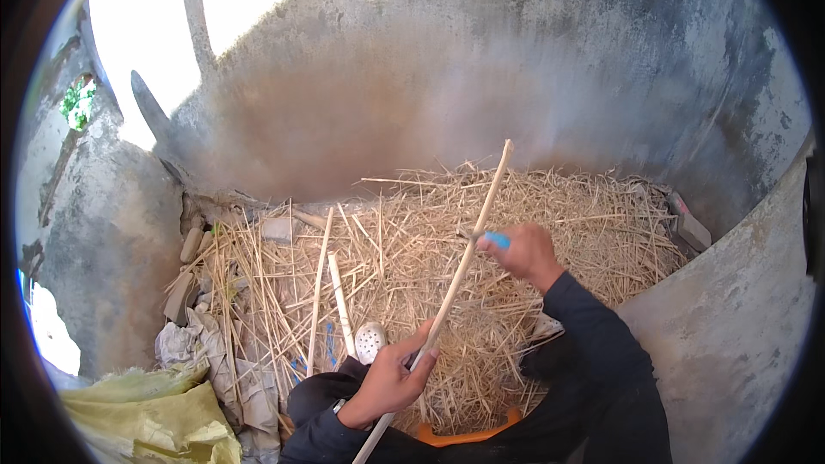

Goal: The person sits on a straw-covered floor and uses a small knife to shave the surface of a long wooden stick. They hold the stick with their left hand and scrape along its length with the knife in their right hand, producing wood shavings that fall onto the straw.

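A long, pale, peeled stick [454, 285] runs slantwise from my lap up toward the wall. My left hand [391, 385] is closed around its lower part. Higher up, my right hand [528, 254] grips the blue handle of a small knife [497, 241]. Its short dark blade meets the stick just left of my fist, though the edge is too small to make out. Left of my left hand, a thick pale stick [340, 302] and a thinner one [320, 292] lean over the litter.
Straw and shavings [567, 223] cover the ground before me. A white perforated shoe [370, 342] shows beside my left wrist. Part of an orange stool [471, 440] is below. A yellow sack [163, 425] lies lower left, a brick [690, 228] far right. Stained walls [533, 60] enclose the spot.
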Demonstrator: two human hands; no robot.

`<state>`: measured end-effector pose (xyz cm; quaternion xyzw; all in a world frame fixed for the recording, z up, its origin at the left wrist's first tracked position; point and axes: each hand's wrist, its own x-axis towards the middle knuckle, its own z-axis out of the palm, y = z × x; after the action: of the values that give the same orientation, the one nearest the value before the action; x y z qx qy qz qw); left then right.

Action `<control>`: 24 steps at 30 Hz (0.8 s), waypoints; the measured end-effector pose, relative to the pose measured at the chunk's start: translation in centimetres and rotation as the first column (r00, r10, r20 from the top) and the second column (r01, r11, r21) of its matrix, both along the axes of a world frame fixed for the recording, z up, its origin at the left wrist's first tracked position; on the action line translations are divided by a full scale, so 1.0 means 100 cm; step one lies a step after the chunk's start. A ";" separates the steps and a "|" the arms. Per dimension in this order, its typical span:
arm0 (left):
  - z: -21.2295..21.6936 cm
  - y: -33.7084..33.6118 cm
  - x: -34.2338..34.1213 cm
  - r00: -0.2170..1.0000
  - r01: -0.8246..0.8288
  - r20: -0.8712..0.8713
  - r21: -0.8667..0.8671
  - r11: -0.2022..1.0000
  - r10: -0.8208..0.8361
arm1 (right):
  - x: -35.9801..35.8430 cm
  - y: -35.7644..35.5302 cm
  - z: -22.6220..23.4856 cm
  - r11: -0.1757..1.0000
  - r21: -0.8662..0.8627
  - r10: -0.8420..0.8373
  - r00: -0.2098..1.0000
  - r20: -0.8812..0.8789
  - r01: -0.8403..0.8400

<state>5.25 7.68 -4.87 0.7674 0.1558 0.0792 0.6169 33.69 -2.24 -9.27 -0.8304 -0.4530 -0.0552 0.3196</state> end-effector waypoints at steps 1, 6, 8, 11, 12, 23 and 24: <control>0.000 0.001 -0.001 0.998 0.007 -0.059 0.006 1.000 -0.006 | 0.003 0.002 0.001 1.000 -0.015 -0.016 1.000 -0.017 0.016; 0.005 0.003 -0.001 0.990 -0.018 -0.142 -0.012 1.000 0.016 | 0.004 0.000 0.012 0.995 -0.067 -0.068 0.996 0.052 0.072; 0.003 0.002 -0.003 0.999 -0.016 -0.031 0.076 0.997 0.018 | 0.006 0.005 0.014 0.996 -0.043 -0.067 0.984 0.167 0.075; 0.009 -0.005 -0.011 0.987 0.040 -0.159 0.055 0.998 -0.031 | 0.040 -0.009 0.007 0.984 -0.048 -0.159 0.967 0.198 0.171; 0.016 -0.011 -0.012 0.979 0.086 -0.191 0.063 0.994 -0.073 | 0.073 -0.016 0.009 0.955 -0.079 -0.281 0.958 0.061 0.286; 0.005 -0.006 -0.009 0.997 -0.006 -0.076 -0.341 0.940 -0.021 | 0.015 -0.009 0.013 0.988 -0.134 -0.071 0.997 0.002 0.071; 0.005 -0.008 -0.005 0.996 0.009 -0.083 -0.384 0.923 -0.045 | 0.032 -0.016 0.019 0.971 -0.197 -0.144 0.989 -0.012 0.139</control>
<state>4.77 6.85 -4.34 0.6370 0.1854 0.0040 0.7483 36.85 -3.84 -7.40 -0.8886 -0.3916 -0.0223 0.2377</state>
